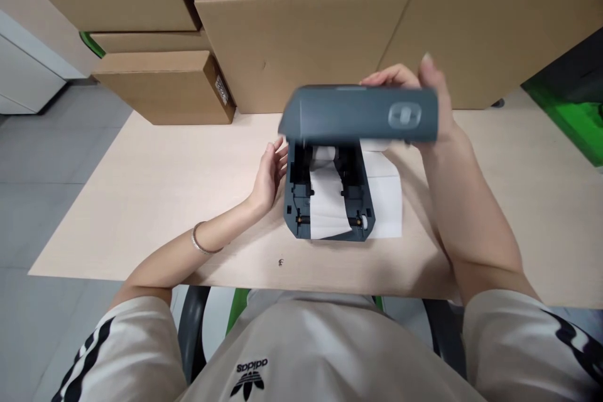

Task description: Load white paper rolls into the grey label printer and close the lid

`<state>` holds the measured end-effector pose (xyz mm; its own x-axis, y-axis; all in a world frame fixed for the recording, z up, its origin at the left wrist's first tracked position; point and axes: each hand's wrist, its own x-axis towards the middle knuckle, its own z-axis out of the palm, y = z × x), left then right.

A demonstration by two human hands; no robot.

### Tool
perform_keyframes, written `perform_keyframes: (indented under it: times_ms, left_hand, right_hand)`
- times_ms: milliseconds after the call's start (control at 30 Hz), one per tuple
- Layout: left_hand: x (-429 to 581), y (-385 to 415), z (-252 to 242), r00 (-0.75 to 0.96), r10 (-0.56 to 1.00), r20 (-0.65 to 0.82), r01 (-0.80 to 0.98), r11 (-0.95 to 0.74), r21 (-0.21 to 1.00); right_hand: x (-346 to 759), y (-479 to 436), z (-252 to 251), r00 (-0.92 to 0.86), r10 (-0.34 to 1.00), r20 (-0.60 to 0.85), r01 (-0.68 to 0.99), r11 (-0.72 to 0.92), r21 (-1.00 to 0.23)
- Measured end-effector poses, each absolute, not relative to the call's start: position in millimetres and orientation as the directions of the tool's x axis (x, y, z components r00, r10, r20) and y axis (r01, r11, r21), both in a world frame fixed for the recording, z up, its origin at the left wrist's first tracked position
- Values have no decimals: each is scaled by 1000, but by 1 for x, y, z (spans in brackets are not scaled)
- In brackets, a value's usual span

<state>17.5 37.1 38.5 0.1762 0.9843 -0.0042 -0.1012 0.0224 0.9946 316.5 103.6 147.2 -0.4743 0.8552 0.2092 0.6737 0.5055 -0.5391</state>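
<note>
While the right hand [445, 116] grips the right end of a dark blue-grey plastic cover [343, 114], its fingers are clamped over the far edge and partly hidden behind it. The cover is held crosswise above the rear part of a dark, open box-shaped device base [363, 185]; whether the two parts are joined, I cannot tell. On the cover, near the gripping hand, a light oval button [404, 115] is visible, and the cover is slightly blurred.

The left hand [269, 176] is just beside the left wall of the base, with its fingers loosely bent and closed on nothing; whether the fingertips touch the wall, I cannot tell. The base is standing on a pale wooden table [188, 169], in front of the person. Inside it lies a white paper strip [327, 195], which reaches to the near edge. To the right of the base, a white paper sheet [386, 201] lies flat. Behind the device stand large brown cardboard boxes [301, 44].
</note>
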Motion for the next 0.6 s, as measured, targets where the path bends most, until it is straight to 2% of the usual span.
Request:
perform_keyframes:
  times_ms: [100,200,267,367,600]
  left_hand:
    - [20,35,45,201,979,-42,-190,81,978]
    - [20,33,49,207,977,-49,-211,94,973]
    - [20,32,50,231,973,-23,-160,62,985]
    - [20,32,48,288,957,35,-93,-9,996]
    - [21,31,46,327,934,141,-71,-125,990]
  right_hand:
    - [322,94,153,-567,816,112,561,483,-673]
    - [324,86,158,-668,742,-58,607,498,-620]
    - [323,83,159,-681,723,-111,630,503,-591]
    - [323,81,159,-684,718,-127,639,507,-578]
    - [323,81,157,-692,715,-99,631,534,-563]
